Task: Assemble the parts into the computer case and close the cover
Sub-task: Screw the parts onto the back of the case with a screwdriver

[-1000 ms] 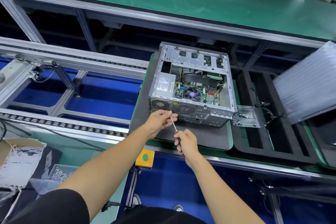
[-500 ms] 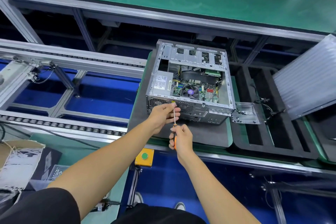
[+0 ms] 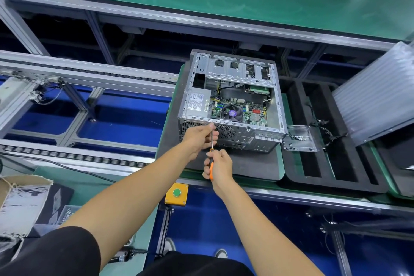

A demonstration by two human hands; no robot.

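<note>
At case rear | right hand (image 3: 218,167) gripping screwdriver (image 3: 211,152) handle | left hand (image 3: 200,138) pinching its shaft | computer case (image 3: 233,101) uncovered

A silver metal computer case (image 3: 233,101) lies on its side just right of the frame's centre, its open side facing up with the cover off. Inside, a grey power supply (image 3: 198,102) sits at the left, and a green motherboard (image 3: 240,111) with a round black fan (image 3: 231,112) fills the middle. The perforated rear panel (image 3: 242,136) faces the lower edge of the frame.
</note>
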